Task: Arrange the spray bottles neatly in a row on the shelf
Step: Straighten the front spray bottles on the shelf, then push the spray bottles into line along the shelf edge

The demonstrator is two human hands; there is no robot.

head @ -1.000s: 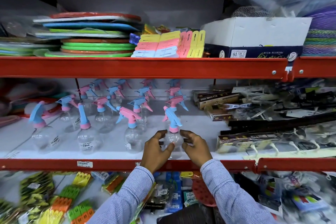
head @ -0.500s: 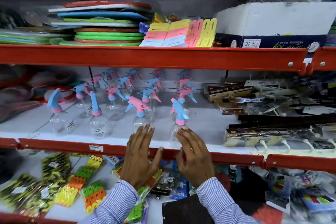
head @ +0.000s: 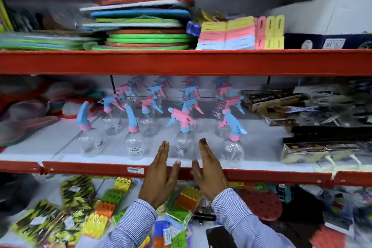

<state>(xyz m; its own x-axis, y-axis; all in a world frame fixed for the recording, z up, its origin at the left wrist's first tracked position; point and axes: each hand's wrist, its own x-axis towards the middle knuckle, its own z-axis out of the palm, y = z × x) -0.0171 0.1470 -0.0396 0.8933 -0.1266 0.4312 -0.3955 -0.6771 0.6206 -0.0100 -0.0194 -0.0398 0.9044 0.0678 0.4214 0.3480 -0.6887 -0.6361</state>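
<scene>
Several clear spray bottles with pink and blue trigger heads stand on the white middle shelf (head: 60,143). A front row runs left to right: a blue-headed bottle (head: 88,139), a second bottle (head: 133,145), a pink-headed bottle (head: 184,139) and a blue-headed bottle (head: 233,147). More bottles (head: 149,110) stand behind them. My left hand (head: 161,175) and my right hand (head: 209,171) are held flat with straight fingers on either side of the pink-headed bottle, at the shelf's red front edge (head: 90,169). Neither hand holds anything.
Boxed and bagged goods (head: 314,119) crowd the right of the same shelf; pink items (head: 28,110) lie at its left. The upper shelf holds stacked coloured mats (head: 145,26) and a white box (head: 330,18). Packets of pegs (head: 76,213) lie below.
My hands let go of the rightmost front bottle and shifted left, now flanking the pink-headed bottle with flat fingers. The view has shifted so that the shelf sits further right.
</scene>
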